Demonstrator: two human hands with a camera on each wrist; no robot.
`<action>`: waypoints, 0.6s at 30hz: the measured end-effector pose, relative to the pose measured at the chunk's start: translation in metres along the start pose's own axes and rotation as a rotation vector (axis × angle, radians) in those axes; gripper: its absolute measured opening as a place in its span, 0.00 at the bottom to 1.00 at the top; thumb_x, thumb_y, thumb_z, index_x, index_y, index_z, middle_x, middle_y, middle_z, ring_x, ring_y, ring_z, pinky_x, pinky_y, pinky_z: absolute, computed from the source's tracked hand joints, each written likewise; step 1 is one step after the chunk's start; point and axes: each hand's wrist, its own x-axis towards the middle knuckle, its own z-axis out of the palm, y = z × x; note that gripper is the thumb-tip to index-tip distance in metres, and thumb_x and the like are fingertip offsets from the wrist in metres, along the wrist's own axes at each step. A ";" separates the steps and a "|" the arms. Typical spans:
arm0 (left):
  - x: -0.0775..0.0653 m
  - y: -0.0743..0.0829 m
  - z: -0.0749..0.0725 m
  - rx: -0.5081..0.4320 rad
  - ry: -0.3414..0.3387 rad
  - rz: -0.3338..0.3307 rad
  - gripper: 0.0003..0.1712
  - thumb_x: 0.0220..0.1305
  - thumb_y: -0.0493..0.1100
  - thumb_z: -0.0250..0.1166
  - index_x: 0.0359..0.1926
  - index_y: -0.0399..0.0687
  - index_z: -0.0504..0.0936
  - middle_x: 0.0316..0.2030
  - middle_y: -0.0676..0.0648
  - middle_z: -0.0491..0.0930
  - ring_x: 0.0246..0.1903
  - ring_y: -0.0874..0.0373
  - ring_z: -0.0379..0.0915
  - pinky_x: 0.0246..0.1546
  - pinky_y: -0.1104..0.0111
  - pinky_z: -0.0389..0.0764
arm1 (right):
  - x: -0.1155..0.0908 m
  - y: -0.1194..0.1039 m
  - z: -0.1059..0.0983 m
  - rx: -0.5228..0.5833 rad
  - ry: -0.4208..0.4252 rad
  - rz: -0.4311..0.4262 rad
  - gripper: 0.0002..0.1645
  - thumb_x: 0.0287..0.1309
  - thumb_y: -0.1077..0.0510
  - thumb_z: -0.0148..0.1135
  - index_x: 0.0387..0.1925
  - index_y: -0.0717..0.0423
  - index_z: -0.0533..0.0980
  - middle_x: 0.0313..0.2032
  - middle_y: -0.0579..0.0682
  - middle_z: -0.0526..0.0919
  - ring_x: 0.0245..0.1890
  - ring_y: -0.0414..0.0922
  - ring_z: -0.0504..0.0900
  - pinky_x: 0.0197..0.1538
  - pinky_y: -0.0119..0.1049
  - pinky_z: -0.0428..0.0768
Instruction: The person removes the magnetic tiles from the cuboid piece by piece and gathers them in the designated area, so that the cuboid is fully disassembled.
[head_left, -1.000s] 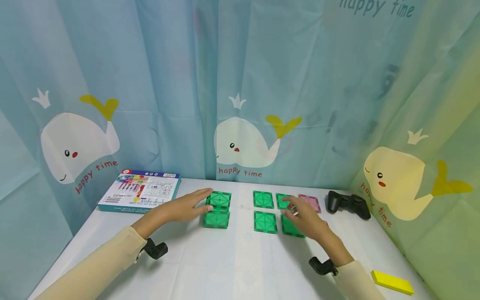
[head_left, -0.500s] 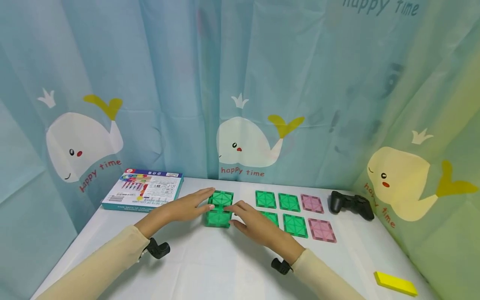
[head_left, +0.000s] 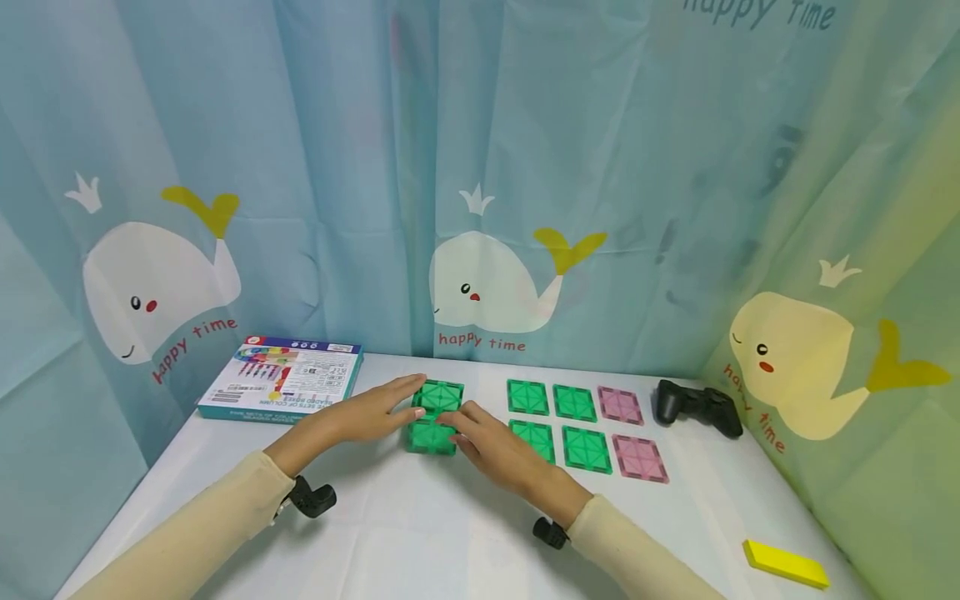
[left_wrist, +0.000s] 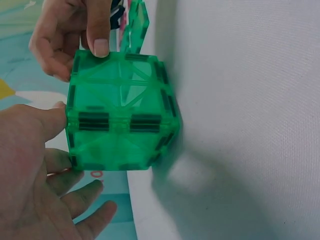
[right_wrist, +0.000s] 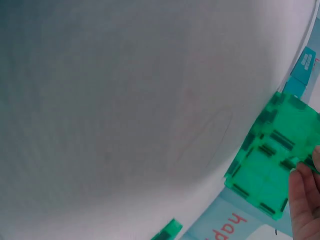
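A box shape of clear green magnetic tiles stands left of the table's middle. Close up in the left wrist view, two adjoining sides of the tile box meet at an upright edge. My left hand grips it from the left, thumb and fingers at its upper rim. From the right, my right hand holds the box with thumb and fingertips; its thumb lies at a side edge. In the right wrist view, the right hand's fingertips touch the box's upper part. Part of the top is hidden behind my fingers.
Several flat green tiles and two pink tiles lie in two rows to the right. Beyond them sits a black game controller. A boxed toy set lies back left, and a yellow block front right. Curtains border the table.
My right hand has moved left from above the flat green tiles to the tile box and now holds its right side. The left hand has stayed at the box.
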 end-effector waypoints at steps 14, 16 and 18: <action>-0.001 0.001 0.001 -0.006 0.001 -0.009 0.41 0.85 0.56 0.51 0.84 0.37 0.49 0.84 0.38 0.48 0.83 0.39 0.44 0.80 0.42 0.53 | -0.007 -0.020 -0.007 -0.054 0.031 0.006 0.29 0.69 0.69 0.66 0.68 0.48 0.79 0.44 0.44 0.77 0.39 0.35 0.75 0.41 0.22 0.78; -0.002 0.002 0.000 -0.011 0.002 -0.013 0.41 0.85 0.56 0.51 0.84 0.37 0.49 0.84 0.37 0.48 0.83 0.39 0.44 0.80 0.42 0.53 | -0.009 -0.024 -0.009 -0.081 0.038 -0.002 0.29 0.69 0.69 0.67 0.68 0.48 0.79 0.44 0.44 0.77 0.39 0.35 0.75 0.41 0.22 0.78; -0.003 0.002 0.000 -0.010 0.005 -0.015 0.42 0.85 0.56 0.51 0.84 0.36 0.50 0.83 0.37 0.48 0.83 0.39 0.44 0.80 0.42 0.52 | -0.012 -0.027 -0.012 -0.087 0.041 -0.003 0.29 0.68 0.69 0.68 0.68 0.48 0.80 0.44 0.43 0.77 0.40 0.35 0.75 0.41 0.22 0.78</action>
